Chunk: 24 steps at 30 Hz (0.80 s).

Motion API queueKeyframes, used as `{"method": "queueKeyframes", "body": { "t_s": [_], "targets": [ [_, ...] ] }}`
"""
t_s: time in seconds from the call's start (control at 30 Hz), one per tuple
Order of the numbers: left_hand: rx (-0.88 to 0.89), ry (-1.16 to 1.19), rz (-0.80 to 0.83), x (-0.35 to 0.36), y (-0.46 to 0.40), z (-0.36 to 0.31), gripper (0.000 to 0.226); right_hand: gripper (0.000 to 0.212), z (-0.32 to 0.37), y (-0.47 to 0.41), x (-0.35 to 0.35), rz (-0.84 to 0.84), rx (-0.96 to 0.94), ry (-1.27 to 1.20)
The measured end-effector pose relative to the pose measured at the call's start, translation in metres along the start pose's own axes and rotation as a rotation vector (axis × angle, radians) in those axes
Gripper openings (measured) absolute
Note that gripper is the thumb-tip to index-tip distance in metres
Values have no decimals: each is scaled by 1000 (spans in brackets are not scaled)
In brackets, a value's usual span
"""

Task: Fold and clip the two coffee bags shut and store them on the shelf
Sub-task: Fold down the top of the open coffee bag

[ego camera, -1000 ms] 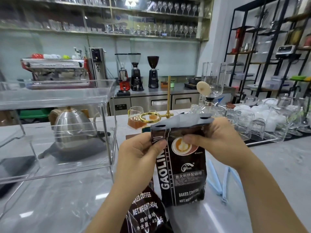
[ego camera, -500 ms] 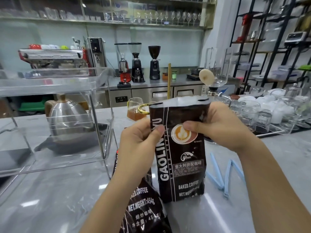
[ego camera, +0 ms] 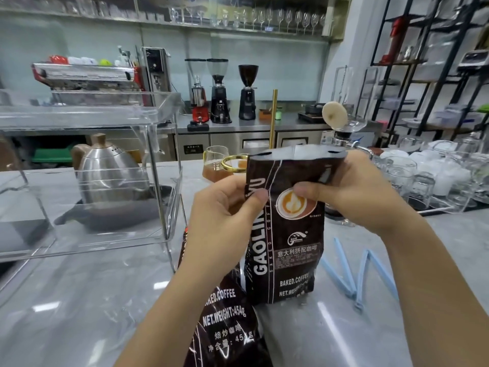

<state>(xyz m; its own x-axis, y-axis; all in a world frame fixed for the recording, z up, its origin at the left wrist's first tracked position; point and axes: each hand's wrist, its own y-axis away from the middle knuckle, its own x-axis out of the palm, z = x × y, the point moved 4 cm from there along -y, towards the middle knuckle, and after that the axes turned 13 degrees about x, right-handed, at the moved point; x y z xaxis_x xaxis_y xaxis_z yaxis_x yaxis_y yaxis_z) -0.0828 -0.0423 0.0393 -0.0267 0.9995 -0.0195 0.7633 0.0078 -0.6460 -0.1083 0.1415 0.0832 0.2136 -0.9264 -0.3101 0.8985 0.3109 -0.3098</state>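
Observation:
A dark brown coffee bag (ego camera: 288,255) stands upright on the grey counter, its top folded over toward me. My left hand (ego camera: 225,215) pinches the bag's upper left edge with thumb in front. My right hand (ego camera: 352,192) grips the upper right of the fold, thumb pressed on the front above the latte logo. A second coffee bag (ego camera: 225,327) lies flat on the counter below the first, partly under my left forearm. Two light blue bag clips (ego camera: 344,271) (ego camera: 370,279) lie open on the counter to the right.
A clear acrylic shelf (ego camera: 158,165) stands at the left, a steel kettle (ego camera: 111,168) seen through it. Behind the bag are a glass server of coffee (ego camera: 215,168) and a gold stand (ego camera: 272,120). Upturned glasses on a tray (ego camera: 428,181) crowd the right.
The silver top flap has been folded down toward me, so the fold now shows the dark printed side. Both hands kept their grip and the view moved closer.

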Motion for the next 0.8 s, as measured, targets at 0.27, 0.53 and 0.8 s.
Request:
{"method": "queueKeyframes", "body": {
  "t_s": [0.27,0.53,0.8],
  "targets": [
    [-58,68,-9,0,1,-2,18,31,-10,-5,-1,-21,-4,-36],
    [-223,42,-19,-5,-12,4,32,32,-15,-10,-6,-20,110,7],
    [-294,85,-26,0,-22,20,39,23,-28,-14,-21,-117,187,-15]
  ]
}}
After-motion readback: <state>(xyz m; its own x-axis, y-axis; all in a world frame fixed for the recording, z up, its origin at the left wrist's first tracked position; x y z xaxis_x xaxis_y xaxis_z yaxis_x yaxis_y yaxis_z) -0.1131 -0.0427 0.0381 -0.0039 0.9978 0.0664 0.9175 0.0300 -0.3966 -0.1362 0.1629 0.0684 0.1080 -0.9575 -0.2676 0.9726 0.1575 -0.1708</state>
